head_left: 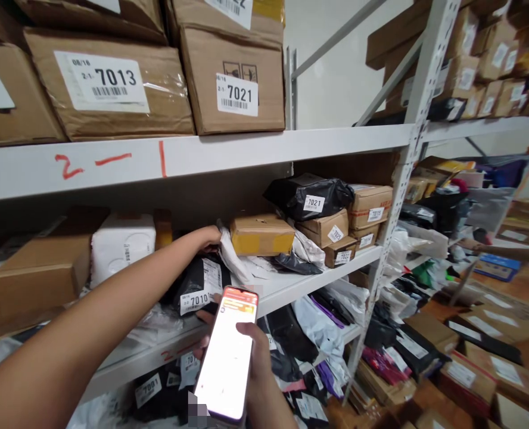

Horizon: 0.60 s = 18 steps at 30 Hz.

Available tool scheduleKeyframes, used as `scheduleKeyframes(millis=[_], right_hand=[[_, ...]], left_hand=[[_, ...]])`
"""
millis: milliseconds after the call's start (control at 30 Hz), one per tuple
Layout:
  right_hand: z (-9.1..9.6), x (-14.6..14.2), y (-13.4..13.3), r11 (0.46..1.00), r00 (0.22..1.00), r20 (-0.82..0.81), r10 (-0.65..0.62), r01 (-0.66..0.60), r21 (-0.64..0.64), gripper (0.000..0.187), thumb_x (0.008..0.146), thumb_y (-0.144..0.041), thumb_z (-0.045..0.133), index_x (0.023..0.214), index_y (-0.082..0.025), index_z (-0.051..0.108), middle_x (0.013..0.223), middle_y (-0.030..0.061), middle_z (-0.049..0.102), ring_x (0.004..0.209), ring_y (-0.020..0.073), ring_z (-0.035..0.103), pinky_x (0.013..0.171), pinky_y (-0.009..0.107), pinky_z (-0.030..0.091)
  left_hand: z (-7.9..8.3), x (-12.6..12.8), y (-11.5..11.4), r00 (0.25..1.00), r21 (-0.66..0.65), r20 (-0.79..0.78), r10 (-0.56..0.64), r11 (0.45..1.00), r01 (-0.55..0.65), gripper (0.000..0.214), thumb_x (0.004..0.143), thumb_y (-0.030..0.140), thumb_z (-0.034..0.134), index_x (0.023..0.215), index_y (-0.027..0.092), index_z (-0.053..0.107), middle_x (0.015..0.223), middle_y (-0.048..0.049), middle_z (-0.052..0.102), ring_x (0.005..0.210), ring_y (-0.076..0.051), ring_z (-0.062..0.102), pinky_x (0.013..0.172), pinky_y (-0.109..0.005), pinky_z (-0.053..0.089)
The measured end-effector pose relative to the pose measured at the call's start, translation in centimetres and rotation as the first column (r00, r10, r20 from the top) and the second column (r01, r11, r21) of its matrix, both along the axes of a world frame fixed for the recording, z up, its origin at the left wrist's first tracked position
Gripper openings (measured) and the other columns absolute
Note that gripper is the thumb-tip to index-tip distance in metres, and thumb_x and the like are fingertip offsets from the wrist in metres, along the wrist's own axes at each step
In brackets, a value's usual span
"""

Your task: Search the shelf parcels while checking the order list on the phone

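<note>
My left hand reaches onto the middle shelf, its fingers closed at the edge of a white plastic mailer bag; the fingertips are partly hidden. Right beside that bag sits a taped brown carton. Below my left forearm lies a black parcel with a label reading 7010. In front of the shelf edge, my right hand grips a smartphone, with the thumb over its bright screen. Most of the screen is washed out white under an orange top bar.
Overhead, a white shelf beam marked 2-1 carries labelled cartons. Farther right on the middle shelf, a black parcel rests on stacked small boxes. A perforated upright stands there. Bagged parcels fill the lower shelf; boxes cover the floor.
</note>
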State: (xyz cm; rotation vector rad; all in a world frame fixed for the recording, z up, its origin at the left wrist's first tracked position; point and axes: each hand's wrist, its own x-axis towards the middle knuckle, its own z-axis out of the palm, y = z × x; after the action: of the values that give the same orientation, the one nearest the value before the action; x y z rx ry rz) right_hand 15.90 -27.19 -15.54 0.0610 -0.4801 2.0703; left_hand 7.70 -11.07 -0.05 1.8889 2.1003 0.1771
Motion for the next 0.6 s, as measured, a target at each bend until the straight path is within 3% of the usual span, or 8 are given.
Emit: scheduleKeyframes(millis=[133,367,467,600], right_hand=[[1.2,-2.4,1.3,0.999,0.994,-0.101,0.027,-0.031,-0.035,0.044,0.062,-0.033,0.055,0.100,-0.012,0.061,0.086,0.0094,0.070,0.065,0.0200,0.062,0.064,0.034,0.048],[2.4,-1.5,3.9,0.982,0.953,-0.239,-0.186,0.172,-0.078,0.052,0.066,-0.031,0.053,0.116,-0.016,0.052,0.113,0.0086,0.065,0.065,0.0170,0.062,0.073,0.038,0.052],[2.6,-1.2,4.7,0.979,0.942,-0.268,-0.203,0.199,-0.044,0.057,0.068,-0.033,0.050,0.121,-0.012,0.049,0.124,0.0124,0.058,0.067,0.0156,0.061,0.076,0.038,0.052],[2.7,-1.7,5.2,0.974,0.936,-0.270,-0.225,0.227,-0.025,0.056,0.067,-0.034,0.050,0.119,-0.014,0.051,0.125,0.0117,0.057,0.067,0.0146,0.060,0.077,0.038,0.052]], left_hand=[[1.0,0.1,0.2,0.998,-0.082,0.035,0.058,0.995,-0.055,0.017,0.086,0.027,0.053,0.085,0.011,0.057,0.074,0.0005,0.058,0.055,-0.007,0.052,0.049,-0.020,0.045],[1.6,0.5,-1.1,0.999,-0.104,0.046,0.022,0.994,-0.017,0.012,0.086,0.021,0.053,0.083,0.010,0.057,0.070,0.0016,0.056,0.053,-0.006,0.050,0.047,-0.018,0.044],[1.8,0.4,-1.4,1.000,-0.122,0.011,-0.018,0.992,0.019,0.012,0.085,0.022,0.055,0.081,0.011,0.057,0.071,0.0019,0.057,0.056,-0.007,0.052,0.049,-0.020,0.045],[2.5,0.6,-2.0,0.994,-0.135,-0.074,-0.080,0.988,0.070,0.009,0.083,0.020,0.057,0.080,0.011,0.057,0.072,0.0016,0.058,0.058,-0.008,0.053,0.051,-0.021,0.046]])
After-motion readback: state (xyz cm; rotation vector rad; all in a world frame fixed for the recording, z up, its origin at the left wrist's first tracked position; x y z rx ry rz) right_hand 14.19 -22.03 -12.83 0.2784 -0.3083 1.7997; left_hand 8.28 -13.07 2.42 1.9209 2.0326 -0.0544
